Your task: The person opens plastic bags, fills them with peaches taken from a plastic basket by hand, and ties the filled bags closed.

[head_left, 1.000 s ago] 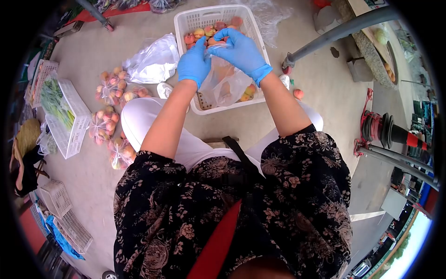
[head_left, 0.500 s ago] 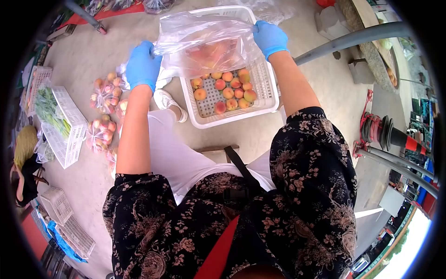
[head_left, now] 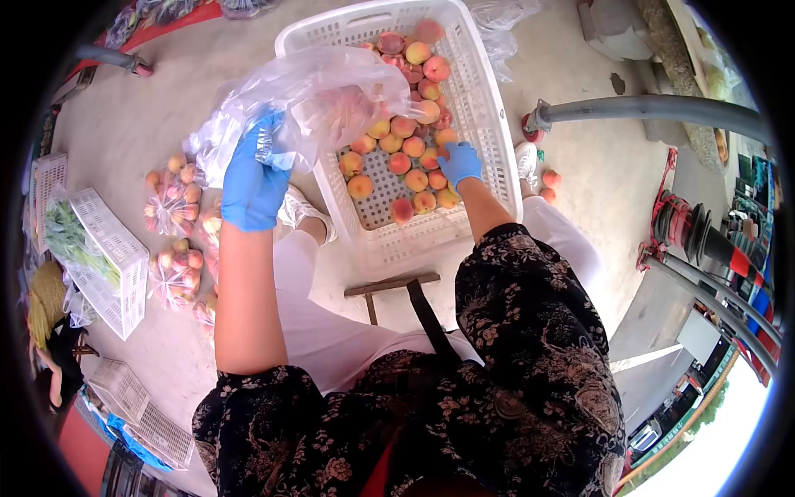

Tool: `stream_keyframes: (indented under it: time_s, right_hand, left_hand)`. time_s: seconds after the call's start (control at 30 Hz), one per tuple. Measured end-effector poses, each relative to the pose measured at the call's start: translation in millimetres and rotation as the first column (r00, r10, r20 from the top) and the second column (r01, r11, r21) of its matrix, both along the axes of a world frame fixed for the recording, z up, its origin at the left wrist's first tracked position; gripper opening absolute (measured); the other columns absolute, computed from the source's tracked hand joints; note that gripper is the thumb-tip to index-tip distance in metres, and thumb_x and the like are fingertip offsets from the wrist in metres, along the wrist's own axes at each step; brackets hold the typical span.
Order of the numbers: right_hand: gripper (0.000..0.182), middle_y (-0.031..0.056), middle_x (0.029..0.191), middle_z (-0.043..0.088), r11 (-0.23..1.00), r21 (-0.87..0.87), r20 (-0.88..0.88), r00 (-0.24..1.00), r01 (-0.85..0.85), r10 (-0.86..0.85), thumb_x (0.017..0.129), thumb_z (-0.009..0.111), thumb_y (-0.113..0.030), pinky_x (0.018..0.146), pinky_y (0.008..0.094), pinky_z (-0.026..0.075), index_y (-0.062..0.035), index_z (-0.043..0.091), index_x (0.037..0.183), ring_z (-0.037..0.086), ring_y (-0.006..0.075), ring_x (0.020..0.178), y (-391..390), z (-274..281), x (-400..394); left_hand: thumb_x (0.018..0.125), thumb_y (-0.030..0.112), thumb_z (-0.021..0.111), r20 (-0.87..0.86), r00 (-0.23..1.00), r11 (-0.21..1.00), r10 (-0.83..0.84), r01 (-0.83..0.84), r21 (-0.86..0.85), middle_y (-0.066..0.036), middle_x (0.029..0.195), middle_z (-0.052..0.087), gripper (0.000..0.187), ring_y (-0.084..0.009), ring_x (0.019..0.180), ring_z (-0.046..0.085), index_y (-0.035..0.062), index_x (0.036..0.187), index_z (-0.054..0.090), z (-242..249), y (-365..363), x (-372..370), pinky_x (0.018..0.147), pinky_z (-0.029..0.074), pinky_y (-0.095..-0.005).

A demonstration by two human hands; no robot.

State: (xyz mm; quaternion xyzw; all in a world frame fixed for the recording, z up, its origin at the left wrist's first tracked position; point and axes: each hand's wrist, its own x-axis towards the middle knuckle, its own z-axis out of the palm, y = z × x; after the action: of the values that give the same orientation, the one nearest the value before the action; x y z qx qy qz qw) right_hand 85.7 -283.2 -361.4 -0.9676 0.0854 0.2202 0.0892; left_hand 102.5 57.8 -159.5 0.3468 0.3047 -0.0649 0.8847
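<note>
My left hand (head_left: 256, 178), in a blue glove, is closed on the edge of a clear plastic bag (head_left: 331, 79). The bag hangs sideways over the left part of a white plastic crate (head_left: 495, 124), hiding some of what lies beneath. Inside the crate are many yellow-red peaches (head_left: 359, 186), with bare slotted floor showing at the lower left. My right hand (head_left: 460, 163), also gloved in blue, is down in the crate near its right wall. Its fingers are curled around a peach (head_left: 445, 154) that they partly cover.
Several tied bags of peaches (head_left: 172, 207) stand on the floor to my left, near a white crate of leafy greens (head_left: 83, 236). Loose peaches (head_left: 551, 178) lie right of the crate. A metal pole (head_left: 646, 108) crosses at the right. A person (head_left: 54, 331) sits far left.
My right hand has let go of the bag and moved down into the crate among the peaches. The bag has swung left with my left hand, uncovering more peaches.
</note>
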Motion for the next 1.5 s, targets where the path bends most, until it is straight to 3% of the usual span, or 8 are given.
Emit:
stream_keyframes:
  time_s: [0.23,0.33,0.8,1.0,1.07,1.27,1.4,1.5]
  right_hand:
    - [0.035,0.0165,0.114,0.050,0.985,-0.049,-0.071,0.984,-0.166,0.163,0.073,0.064,-0.027,0.083,0.0386,0.046,-0.0135,0.057,0.104,0.052,0.0341,0.099,-3.2,-50.4,16.0]
    - [0.051,0.0172,0.118,0.052,0.888,0.319,-0.376,0.904,0.330,-0.201,0.069,0.066,-0.036,0.085,0.0378,0.045,-0.0072,0.053,0.109,0.054,0.0321,0.103,2.9,-38.6,37.0]
    - [0.054,0.0134,0.106,0.058,0.962,0.250,-0.333,0.943,0.108,-0.019,0.076,0.061,-0.042,0.078,0.0348,0.049,-0.0054,0.051,0.114,0.058,0.0239,0.096,45.0,-55.4,40.3]
    - [0.048,0.0110,0.086,0.060,0.011,0.613,-0.711,0.545,0.790,0.444,0.076,0.065,-0.037,0.070,0.0314,0.050,0.0015,0.053,0.101,0.060,0.0206,0.077,32.4,57.0,2.6]
    - [0.045,0.0117,0.085,0.059,0.093,0.754,-0.552,0.551,0.651,0.626,0.079,0.063,-0.036,0.067,0.0328,0.050,0.0018,0.052,0.102,0.060,0.0216,0.075,77.0,113.1,0.8]
    - [0.035,0.0056,0.097,0.056,-0.750,0.538,-0.677,0.728,0.385,-0.111,0.085,0.053,-0.035,0.071,0.0334,0.049,-0.0080,0.052,0.106,0.055,0.0204,0.087,159.1,90.7,10.9]
    - [0.034,0.0070,0.102,0.056,0.059,0.903,-0.326,0.768,0.426,-0.551,0.087,0.047,-0.035,0.077,0.0315,0.045,-0.0090,0.052,0.109,0.054,0.0202,0.092,104.9,-0.5,22.4]
    - [0.035,0.0081,0.106,0.056,0.807,0.529,-0.077,0.962,0.264,-0.263,0.089,0.042,-0.035,0.082,0.0300,0.043,-0.0097,0.053,0.110,0.053,0.0201,0.096,48.9,-83.9,-12.4]
  left_hand:
    - [0.088,0.012,0.052,-0.122,0.990,0.935,-0.077,0.114,0.337,-0.006,0.102,0.061,0.023,-0.0137,0.094,0.057,0.0021,0.108,0.058,27.0,14.3,-2.5,0.084,0.045,-0.0266]
    - [0.087,0.005,0.051,-0.110,0.969,0.748,-0.220,0.240,0.618,-0.006,0.105,0.060,0.027,-0.0128,0.096,0.056,0.0015,0.113,0.054,26.7,19.8,-7.0,0.086,0.043,-0.0256]
    - [0.078,-0.002,0.059,0.103,0.970,0.474,-0.222,0.015,0.880,0.000,0.090,0.059,0.023,-0.0039,0.071,0.049,0.0034,0.101,0.058,30.9,-10.6,-1.4,0.062,0.043,-0.0180]
    - [0.079,0.002,0.059,0.036,0.969,0.620,-0.244,0.127,0.774,0.000,0.080,0.059,0.021,-0.0052,0.067,0.051,0.0019,0.100,0.060,35.9,-24.8,-2.8,0.061,0.046,-0.0211]
    - [0.079,0.003,0.060,0.000,0.963,0.667,-0.270,0.187,0.722,0.001,0.078,0.058,0.020,-0.0049,0.065,0.050,0.0024,0.099,0.060,37.8,-36.5,-8.8,0.060,0.045,-0.0207]
    - [0.079,0.011,0.062,-0.239,0.711,0.291,-0.661,0.537,0.792,0.000,0.070,0.056,0.015,-0.0056,0.061,0.047,0.0032,0.091,0.058,24.7,-52.5,-47.0,0.058,0.043,-0.0215]
    - [0.076,0.020,0.064,-0.422,0.693,0.137,-0.585,0.597,0.790,-0.008,0.068,0.059,0.022,-0.0142,0.060,0.056,0.0040,0.089,0.056,17.1,-50.5,-100.8,0.059,0.046,-0.0287]
    - [0.074,0.024,0.064,-0.633,0.727,-0.212,-0.266,0.597,0.774,-0.012,0.072,0.063,0.026,-0.0224,0.066,0.063,0.0034,0.089,0.057,18.3,-53.2,-138.0,0.060,0.047,-0.0324]
